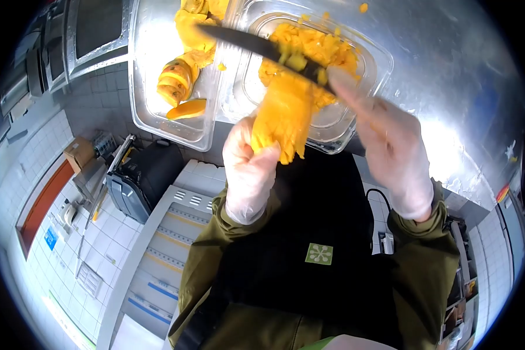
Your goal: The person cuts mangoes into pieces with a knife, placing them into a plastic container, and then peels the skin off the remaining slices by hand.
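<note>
My gloved left hand (pixel 248 169) is closed round the lower end of a peeled mango (pixel 283 119), its flesh scored and ragged. Across the mango's upper end lies a dark knife blade (pixel 245 44), with bits of yellow flesh stuck to it. The knife's handle is hidden inside my gloved right hand (pixel 391 140), which is closed and slightly blurred. Just beyond the mango, cut mango pieces (pixel 338 52) are heaped in a clear plastic container (pixel 382 61).
A second clear container (pixel 141 116) on the left holds mangoes (pixel 175 81) and a loose slice (pixel 186 109). Both containers stand on a shiny steel worktop (pixel 426 52), with stray bits near the far rim. A black bin (pixel 146 175) stands on the tiled floor.
</note>
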Tool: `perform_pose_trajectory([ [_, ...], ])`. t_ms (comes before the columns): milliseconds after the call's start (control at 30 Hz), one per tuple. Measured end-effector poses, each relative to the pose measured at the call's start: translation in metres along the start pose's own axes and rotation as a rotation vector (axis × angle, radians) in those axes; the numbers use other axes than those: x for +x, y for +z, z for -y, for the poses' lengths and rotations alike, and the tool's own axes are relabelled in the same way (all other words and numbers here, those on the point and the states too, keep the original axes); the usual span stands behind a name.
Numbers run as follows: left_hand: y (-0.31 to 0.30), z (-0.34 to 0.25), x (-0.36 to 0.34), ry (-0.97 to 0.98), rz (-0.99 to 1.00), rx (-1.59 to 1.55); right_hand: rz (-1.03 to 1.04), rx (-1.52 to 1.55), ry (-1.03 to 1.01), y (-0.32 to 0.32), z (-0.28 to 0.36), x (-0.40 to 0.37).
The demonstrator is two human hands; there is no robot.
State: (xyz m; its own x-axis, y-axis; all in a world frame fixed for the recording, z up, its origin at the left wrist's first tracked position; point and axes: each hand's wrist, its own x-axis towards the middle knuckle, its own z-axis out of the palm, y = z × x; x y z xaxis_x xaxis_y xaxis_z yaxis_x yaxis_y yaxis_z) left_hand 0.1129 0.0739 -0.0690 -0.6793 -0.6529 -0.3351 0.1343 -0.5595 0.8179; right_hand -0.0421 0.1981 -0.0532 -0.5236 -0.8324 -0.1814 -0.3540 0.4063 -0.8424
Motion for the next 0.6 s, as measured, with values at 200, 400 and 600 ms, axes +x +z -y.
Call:
perform_pose_trajectory([
  [200,-0.006,0.002,0.001,0.000,0.038,-0.119,0.119,0.009,0.022,0.000,0.009,-0.003],
  [400,-0.016,0.002,0.001,0.003,0.080,-0.217,0.131,0.035,0.037,-0.005,0.003,-0.008],
  [600,-0.004,0.001,0.005,0.007,0.040,-0.387,0.159,0.052,0.093,-0.007,0.007,-0.002],
])
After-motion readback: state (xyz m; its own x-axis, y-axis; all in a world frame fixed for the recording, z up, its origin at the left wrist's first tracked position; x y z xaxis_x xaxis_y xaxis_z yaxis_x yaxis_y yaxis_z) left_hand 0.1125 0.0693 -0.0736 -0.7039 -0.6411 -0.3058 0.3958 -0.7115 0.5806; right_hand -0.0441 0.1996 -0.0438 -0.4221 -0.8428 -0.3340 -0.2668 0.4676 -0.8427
